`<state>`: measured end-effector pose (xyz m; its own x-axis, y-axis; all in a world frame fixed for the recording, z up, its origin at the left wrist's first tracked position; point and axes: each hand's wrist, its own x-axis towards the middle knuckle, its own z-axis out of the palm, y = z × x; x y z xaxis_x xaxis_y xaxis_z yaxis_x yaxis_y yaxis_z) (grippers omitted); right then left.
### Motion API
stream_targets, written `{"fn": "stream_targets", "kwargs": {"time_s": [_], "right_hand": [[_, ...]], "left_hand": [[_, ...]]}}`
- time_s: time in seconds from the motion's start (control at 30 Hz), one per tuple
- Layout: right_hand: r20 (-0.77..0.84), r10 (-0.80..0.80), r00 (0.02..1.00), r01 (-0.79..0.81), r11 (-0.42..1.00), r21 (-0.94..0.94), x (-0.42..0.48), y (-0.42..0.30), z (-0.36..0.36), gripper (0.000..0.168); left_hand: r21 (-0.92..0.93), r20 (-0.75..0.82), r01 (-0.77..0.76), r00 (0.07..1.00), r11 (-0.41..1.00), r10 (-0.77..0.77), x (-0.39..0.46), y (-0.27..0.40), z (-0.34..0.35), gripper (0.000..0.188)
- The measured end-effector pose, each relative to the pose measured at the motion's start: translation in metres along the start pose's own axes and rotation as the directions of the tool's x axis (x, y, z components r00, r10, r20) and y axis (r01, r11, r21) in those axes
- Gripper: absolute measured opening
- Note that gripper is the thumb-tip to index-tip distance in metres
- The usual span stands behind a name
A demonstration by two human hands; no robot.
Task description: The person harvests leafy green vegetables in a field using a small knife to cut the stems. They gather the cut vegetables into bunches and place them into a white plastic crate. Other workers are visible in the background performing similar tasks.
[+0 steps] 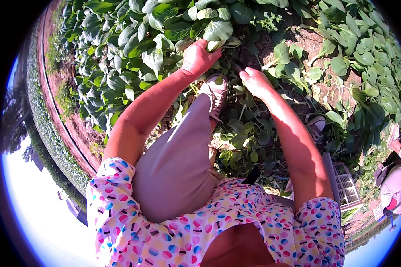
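Observation:
My left hand [200,57] grips the pale stem base of a leafy green plant [215,45] at the upper middle, its broad leaves spreading above the fingers. Lower and to the right, my right hand [254,80] is over the shaded soil, fingers curled; whether something thin lies between them cannot be told. Between the two hands is the toe of my laced shoe [215,88]. Loose leaves and stalks [240,133] lie on the ground below my right hand.
Dense leafy greens [120,43] grow at the upper left, and more plants [364,50] stand at the right. A pale plastic crate [347,187] is beside me at the lower right. Another person [396,187] is at the far right edge. A dark hose or pipe [50,90] runs along the soil at left.

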<state>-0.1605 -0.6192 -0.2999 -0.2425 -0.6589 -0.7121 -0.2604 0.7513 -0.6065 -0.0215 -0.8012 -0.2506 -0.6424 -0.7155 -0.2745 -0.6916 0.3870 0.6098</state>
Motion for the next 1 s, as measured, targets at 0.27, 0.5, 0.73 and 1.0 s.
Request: {"fn": "stream_targets", "kwargs": {"time_s": [0.27,0.5,0.73,1.0], "right_hand": [[-0.402,-0.064,0.914,0.389,0.424,0.818,-0.077,-0.046,-0.039,0.034],[-0.652,-0.136,0.745,0.596,0.573,0.562,-0.117,-0.071,-0.116,0.023],[-0.615,-0.092,0.783,0.387,0.846,0.366,-0.17,-0.065,-0.175,0.021],[-0.345,-0.148,0.927,0.359,0.617,0.7,-0.167,-0.095,-0.1,0.023]], "left_hand": [[-0.848,0.395,0.396,0.915,0.352,-0.077,-0.048,0.048,-0.04,0.016],[-0.853,0.464,0.4,0.875,0.335,0.138,-0.051,0.082,-0.046,0.072],[-0.897,0.198,0.083,0.954,0.433,0.227,-0.04,0.095,-0.068,0.035],[-0.863,0.412,0.129,0.741,0.489,0.531,-0.061,0.124,-0.051,0.053]]}}
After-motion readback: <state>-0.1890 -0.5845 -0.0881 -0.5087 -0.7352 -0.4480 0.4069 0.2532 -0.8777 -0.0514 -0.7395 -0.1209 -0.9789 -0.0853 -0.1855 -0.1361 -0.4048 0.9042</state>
